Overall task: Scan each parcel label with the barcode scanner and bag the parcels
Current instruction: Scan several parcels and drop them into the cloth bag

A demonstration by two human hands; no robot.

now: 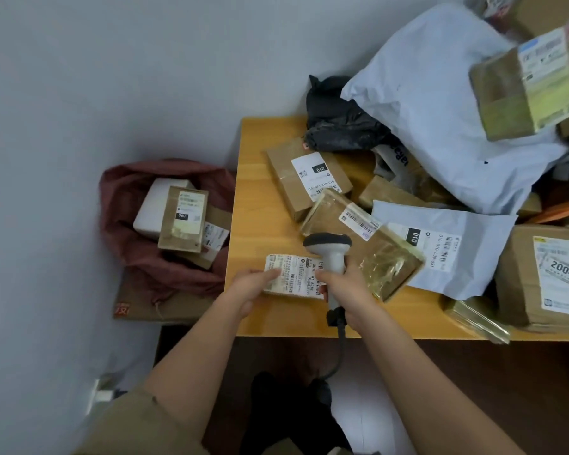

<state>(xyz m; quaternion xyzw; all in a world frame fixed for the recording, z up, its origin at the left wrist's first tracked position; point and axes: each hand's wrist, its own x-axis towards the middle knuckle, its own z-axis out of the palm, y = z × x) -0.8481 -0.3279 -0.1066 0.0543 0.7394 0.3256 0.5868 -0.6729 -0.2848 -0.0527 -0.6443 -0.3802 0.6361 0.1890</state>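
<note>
My right hand (349, 290) grips the handle of a grey-white barcode scanner (329, 247), whose head hangs over a small parcel. That small parcel (296, 274), covered by a white printed label, lies near the front left corner of the wooden table (253, 192). My left hand (253, 287) holds the parcel's left end, with the thumb on top of the label. To the left of the table, on the floor, a dark red bag (128, 251) stands open with three boxes (181, 218) inside.
A heap of parcels covers the table's right side: brown boxes (303, 178), a taped glossy box (375, 257), grey mailers (440, 126), a black bag (339, 116) and a box marked 2004 (546, 274). The scanner cable (339, 349) hangs off the front edge. A flat carton (151, 307) lies under the bag.
</note>
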